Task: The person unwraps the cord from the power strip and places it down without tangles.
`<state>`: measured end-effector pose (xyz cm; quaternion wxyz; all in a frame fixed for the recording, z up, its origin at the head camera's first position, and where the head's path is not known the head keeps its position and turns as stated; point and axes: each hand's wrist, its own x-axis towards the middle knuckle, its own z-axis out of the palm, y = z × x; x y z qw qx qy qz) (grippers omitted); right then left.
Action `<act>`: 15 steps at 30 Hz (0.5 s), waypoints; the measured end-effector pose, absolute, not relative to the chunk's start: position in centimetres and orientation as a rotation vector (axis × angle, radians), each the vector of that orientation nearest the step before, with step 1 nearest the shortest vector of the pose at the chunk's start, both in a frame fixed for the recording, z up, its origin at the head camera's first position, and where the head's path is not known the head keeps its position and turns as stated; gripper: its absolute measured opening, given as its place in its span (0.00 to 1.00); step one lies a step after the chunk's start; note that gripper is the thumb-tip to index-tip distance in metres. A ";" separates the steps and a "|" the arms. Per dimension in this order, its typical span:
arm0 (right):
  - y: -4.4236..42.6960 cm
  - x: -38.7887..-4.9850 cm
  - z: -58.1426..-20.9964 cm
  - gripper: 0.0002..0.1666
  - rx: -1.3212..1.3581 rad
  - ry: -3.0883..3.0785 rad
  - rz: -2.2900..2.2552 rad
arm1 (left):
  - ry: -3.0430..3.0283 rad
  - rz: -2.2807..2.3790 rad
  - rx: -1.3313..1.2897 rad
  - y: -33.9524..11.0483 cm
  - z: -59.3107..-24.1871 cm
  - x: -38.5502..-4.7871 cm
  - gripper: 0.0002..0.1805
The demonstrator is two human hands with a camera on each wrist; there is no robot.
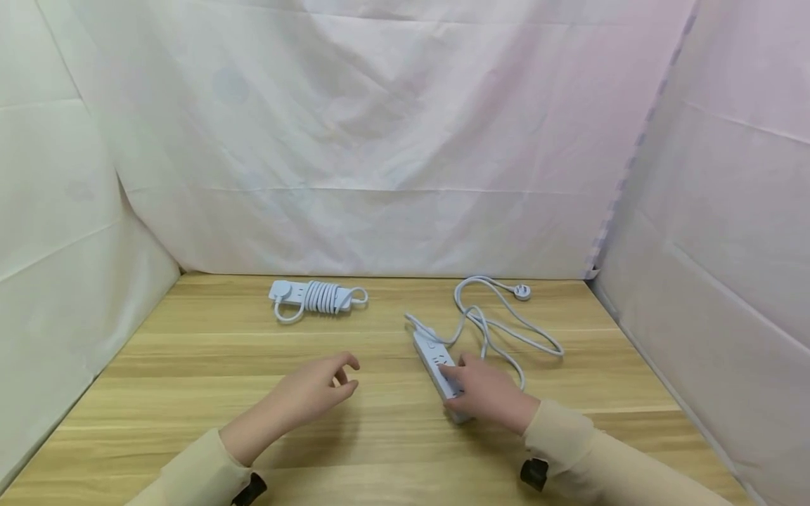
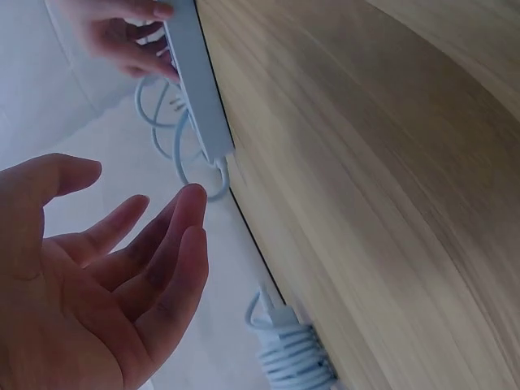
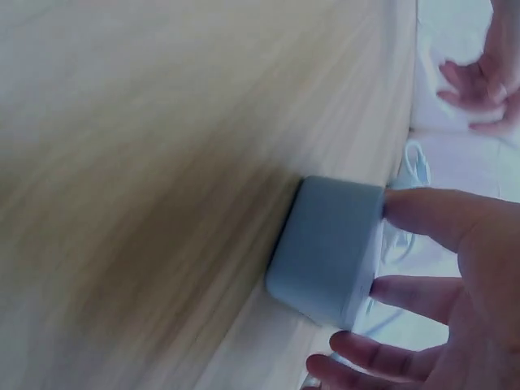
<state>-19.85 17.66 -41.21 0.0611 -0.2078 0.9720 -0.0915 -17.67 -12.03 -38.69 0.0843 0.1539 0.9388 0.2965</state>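
A white power strip [image 1: 432, 360] lies at a slant on the wooden table, right of centre, its cord [image 1: 484, 325] loosely looped behind it. My right hand [image 1: 486, 393] grips the strip's near end; in the right wrist view the thumb [image 3: 431, 213] meets one edge and the fingers spread across toward the other. The left hand [image 1: 310, 390] hovers over the table left of the strip, holding nothing, with fingers [image 2: 166, 252] loosely bent and apart. Farther back on the left lies a second power strip [image 1: 291, 291] with its cord [image 1: 321, 298] wound tightly around it.
The loose cord ends in a round plug [image 1: 522, 292] near the table's back edge. White cloth [image 1: 380, 140] hangs behind the wooden table [image 1: 190, 393] and along both sides. Each wrist wears a dark device [image 1: 534, 474].
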 end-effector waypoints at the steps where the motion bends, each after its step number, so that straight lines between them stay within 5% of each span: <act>1: 18.0 -19.9 -41.2 0.36 -0.626 2.946 -0.287 | 2.806 0.882 0.437 -12.4 -38.7 -17.6 0.15; 15: 23.1 -24.1 -41.7 0.23 -0.561 3.010 -0.409 | 2.848 0.886 0.373 -15.4 -38.2 -17.3 0.15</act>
